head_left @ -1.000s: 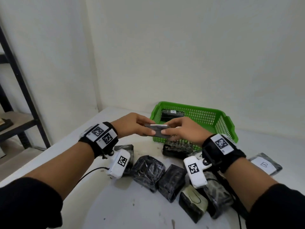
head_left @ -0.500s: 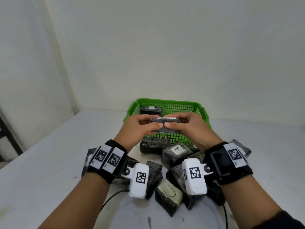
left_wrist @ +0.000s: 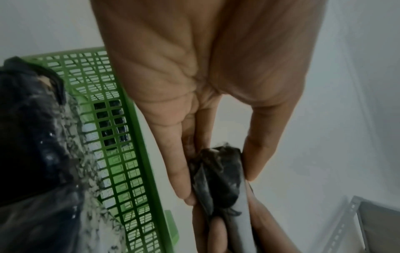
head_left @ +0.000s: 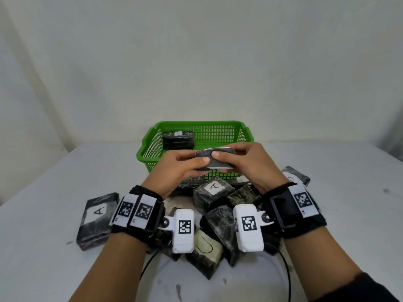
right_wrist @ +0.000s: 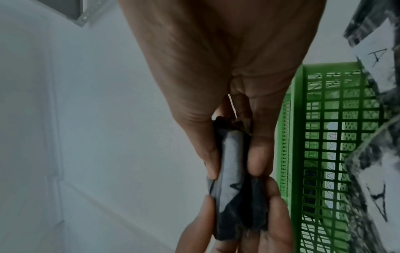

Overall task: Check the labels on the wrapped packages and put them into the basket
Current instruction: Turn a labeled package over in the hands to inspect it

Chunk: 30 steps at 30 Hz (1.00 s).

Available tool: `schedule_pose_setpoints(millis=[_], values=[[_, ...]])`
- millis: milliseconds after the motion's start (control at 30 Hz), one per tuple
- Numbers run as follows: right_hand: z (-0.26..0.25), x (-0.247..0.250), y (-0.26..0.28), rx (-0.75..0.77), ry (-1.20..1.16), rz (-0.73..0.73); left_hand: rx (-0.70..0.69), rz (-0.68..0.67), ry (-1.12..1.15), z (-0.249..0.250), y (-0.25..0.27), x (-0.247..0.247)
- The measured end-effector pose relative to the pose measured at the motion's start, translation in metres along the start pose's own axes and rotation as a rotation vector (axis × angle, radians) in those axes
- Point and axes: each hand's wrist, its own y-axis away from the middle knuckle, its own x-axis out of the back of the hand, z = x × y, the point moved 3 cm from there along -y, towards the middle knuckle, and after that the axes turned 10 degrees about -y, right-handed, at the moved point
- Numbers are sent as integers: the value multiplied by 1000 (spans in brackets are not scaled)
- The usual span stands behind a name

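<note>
Both hands hold one flat, dark wrapped package [head_left: 219,165] level in the air, just in front of the green basket [head_left: 197,123]. My left hand [head_left: 201,163] pinches its left end and my right hand [head_left: 224,156] pinches its right end, thumbs on the near side. The left wrist view shows the package [left_wrist: 218,174] between thumb and fingers; the right wrist view shows the package [right_wrist: 233,179] edge-on with a pale face. Its label is not readable. One wrapped package [head_left: 177,139] with a small white label lies in the basket's far left corner.
Several wrapped packages lie heaped on the white table [head_left: 54,182] below my wrists. One shows an "A" label [head_left: 214,188]; another "A" package [head_left: 98,219] lies apart on the left. A labelled package [head_left: 295,176] sits to the right. A wall stands close behind the basket.
Both hands have kept hold of the package. The head view has swung so the basket is now centred, and the hands hold the package nearer to me before the basket's front wall.
</note>
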Motion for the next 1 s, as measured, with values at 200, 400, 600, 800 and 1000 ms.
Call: schedule_pose_setpoints(millis=[200,400,600,800,1000], values=[[1,-1,8,-34,-103,-67,-26,88,7,-4,1,4],[-1,-1,12,-3,-33,-44,-3,60,25,-6,5,7],[1,4,12,14,-37,-33,-8,74,5,-6,6,4],[3,3,13,-103,-132,-108,-174,125,-96,1,10,9],[3,-8,22,-239,-322,-246,-312,117,-49,5,12,10]])
